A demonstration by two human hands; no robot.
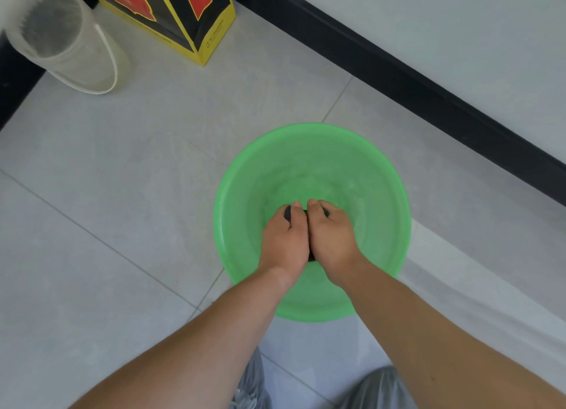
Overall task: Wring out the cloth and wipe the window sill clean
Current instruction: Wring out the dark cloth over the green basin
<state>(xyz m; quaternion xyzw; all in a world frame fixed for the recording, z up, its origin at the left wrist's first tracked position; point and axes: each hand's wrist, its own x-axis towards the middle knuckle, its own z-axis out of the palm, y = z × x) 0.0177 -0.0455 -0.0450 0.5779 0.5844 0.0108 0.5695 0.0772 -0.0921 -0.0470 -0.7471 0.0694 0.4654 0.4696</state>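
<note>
- The left hand (283,243) and the right hand (332,238) are pressed side by side over the middle of a green basin (382,194) that sits on the tiled floor (122,179).
- Both hands are closed into tight fists around a dark cloth (288,214); only small bits of it show past the knuckles and in the gap between the palms.
- The cloth is held inside the rim of the basin, low over the bottom. I cannot tell whether it touches any water, or how much water the basin holds.
- This looks like the wringing step; the window sill is not in view, so wiping has not begun.
- Risk: if the hands drift toward the near rim while twisting, water could run onto the floor and leave a slippery patch beside the knees.
- Risk: leaning weight on the basin edge could tip the light plastic and spill it.
- Risk: a weak twist would leave the cloth soggy, and it would likely streak the sill and drip on the way there.
- Risk: a clear plastic tub (61,41) and a yellow and black box (183,19) stand well apart by the black baseboard (398,71); a splash could wet the cardboard.
</note>
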